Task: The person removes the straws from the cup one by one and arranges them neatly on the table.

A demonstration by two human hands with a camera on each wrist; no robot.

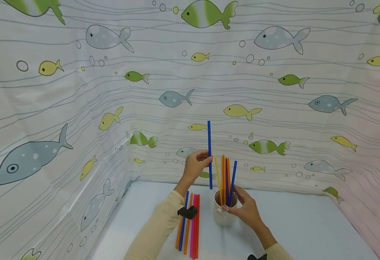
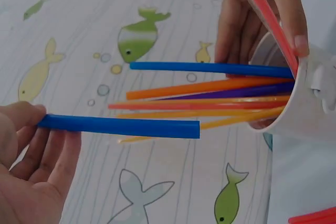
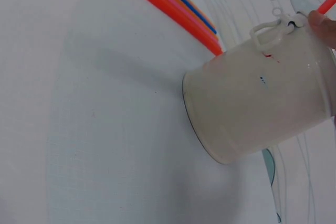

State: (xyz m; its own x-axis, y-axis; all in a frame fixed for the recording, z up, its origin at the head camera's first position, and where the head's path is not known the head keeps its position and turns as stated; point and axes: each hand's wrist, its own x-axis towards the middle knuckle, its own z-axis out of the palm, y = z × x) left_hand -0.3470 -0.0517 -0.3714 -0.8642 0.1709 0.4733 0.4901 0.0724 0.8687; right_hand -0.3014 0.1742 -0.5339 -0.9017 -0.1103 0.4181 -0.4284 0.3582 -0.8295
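Observation:
My left hand (image 1: 194, 167) pinches a blue straw (image 1: 209, 139) between thumb and fingers and holds it upright, left of a white canister (image 1: 224, 219). In the left wrist view that blue straw (image 2: 121, 126) lies across the fingers, its free end apart from the canister. Several straws stand in the canister: an orange straw (image 1: 223, 173), a yellow straw (image 1: 217, 173), a second blue straw (image 1: 233, 177), a purple one, and a red straw (image 2: 269, 19) beside the right thumb. My right hand (image 1: 247, 210) grips the canister's rim, thumb in front and fingers behind.
A row of loose straws (image 1: 192, 234), orange, blue, pink and red, lies on the white table (image 1: 294, 224) left of the canister, partly under the left forearm. A wire clasp (image 3: 265, 34) sticks out from the canister's side. Fish-patterned sheeting (image 1: 209, 79) surrounds the table's back and sides.

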